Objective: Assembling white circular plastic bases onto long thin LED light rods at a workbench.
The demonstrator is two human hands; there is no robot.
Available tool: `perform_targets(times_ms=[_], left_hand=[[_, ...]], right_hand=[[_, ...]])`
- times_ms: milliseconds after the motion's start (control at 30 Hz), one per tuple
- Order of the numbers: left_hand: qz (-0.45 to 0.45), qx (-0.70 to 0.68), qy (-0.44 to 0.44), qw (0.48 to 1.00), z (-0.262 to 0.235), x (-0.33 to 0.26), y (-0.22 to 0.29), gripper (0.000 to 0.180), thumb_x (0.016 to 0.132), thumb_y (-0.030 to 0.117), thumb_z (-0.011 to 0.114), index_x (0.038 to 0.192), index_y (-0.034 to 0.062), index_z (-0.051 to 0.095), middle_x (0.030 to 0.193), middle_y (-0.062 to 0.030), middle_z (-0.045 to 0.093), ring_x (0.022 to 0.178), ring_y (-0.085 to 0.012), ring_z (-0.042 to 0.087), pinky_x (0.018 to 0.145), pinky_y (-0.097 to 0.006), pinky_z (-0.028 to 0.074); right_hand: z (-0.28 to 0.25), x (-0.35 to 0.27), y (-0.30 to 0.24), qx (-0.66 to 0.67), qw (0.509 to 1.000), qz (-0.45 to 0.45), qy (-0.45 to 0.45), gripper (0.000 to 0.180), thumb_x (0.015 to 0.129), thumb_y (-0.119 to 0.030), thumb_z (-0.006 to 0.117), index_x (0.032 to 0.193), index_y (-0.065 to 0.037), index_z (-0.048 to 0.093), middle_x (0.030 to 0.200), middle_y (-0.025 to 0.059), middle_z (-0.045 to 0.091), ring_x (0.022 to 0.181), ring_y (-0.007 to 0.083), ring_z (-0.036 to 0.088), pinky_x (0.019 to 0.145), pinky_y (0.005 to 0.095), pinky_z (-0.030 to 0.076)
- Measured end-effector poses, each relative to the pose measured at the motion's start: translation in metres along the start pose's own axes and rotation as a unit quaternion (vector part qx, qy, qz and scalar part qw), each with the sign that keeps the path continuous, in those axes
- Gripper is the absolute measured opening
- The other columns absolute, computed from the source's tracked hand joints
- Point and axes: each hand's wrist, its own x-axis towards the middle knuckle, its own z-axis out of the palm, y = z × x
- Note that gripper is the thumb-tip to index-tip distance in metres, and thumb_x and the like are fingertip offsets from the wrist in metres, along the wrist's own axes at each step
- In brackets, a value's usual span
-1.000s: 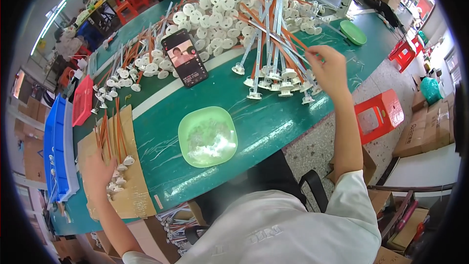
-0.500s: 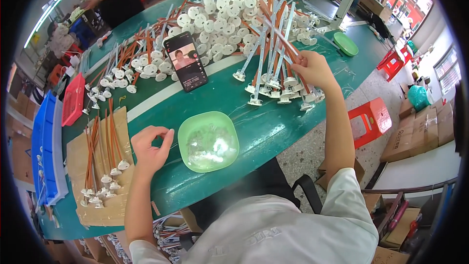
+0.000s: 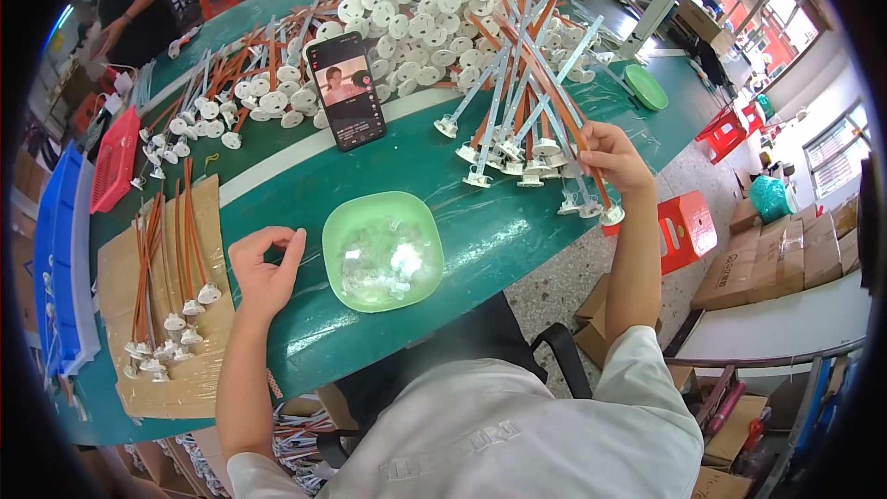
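Note:
At the right side of the pile, my right hand [image 3: 614, 159] grips a long brown strip [image 3: 596, 174] that ends in a white round base [image 3: 612, 214]. Beside it, a heap of brown and silvery strips [image 3: 513, 102] with white bases leans together. My left hand [image 3: 263, 268] hovers over the table with thumb and forefinger pinched. Whatever may be between those fingertips is too small to make out. Just right of it sits a light green square bowl [image 3: 334, 268] holding small clear pieces [image 3: 388, 259].
Several brown strips with white bases lie on a cardboard sheet [image 3: 208, 351] at left, near a blue tray [image 3: 85, 314] and a red basket [image 3: 115, 166]. A phone [image 3: 349, 92] stands before the white-disc pile [image 3: 425, 18]. Another green dish [image 3: 645, 88] is far right.
My right hand has drawn a brown strip down and toward me, and its white base now hangs lower at the pile's right edge. The left hand keeps its pinch near the bowl.

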Motion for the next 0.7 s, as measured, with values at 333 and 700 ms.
perform_targets(times_ms=[333, 700], left_hand=[[-0.001, -0.007, -0.009, 1.0, 0.002, -0.002, -0.001, 0.013, 0.085, 0.005, 0.076, 0.078, -0.0023, 0.068, 0.07, -0.0064, 0.067, 0.064, -0.0124, 0.061, 0.062, -0.026, 0.047], [-0.004, 0.0, -0.032, 0.999, 0.002, -0.003, 0.006, 0.013, 0.085, 0.003, 0.076, 0.077, -0.0022, 0.068, 0.07, -0.0085, 0.068, 0.062, -0.0141, 0.063, 0.061, -0.026, 0.049]], right_hand=[[-0.007, -0.007, 0.016, 0.253, 0.963, -0.043, 0.076, 0.009, 0.103, -0.01, 0.054, 0.105, -0.002, 0.052, 0.064, 0.0006, 0.048, 0.044, -0.0003, 0.034, 0.036, 0.0157, 0.024], [0.099, -0.045, 0.007, 0.254, 0.957, -0.032, 0.135, 0.01, 0.101, -0.01, 0.054, 0.099, -0.001, 0.052, 0.064, 0.0036, 0.054, 0.04, 0.0018, 0.036, 0.033, 0.0178, 0.026]])
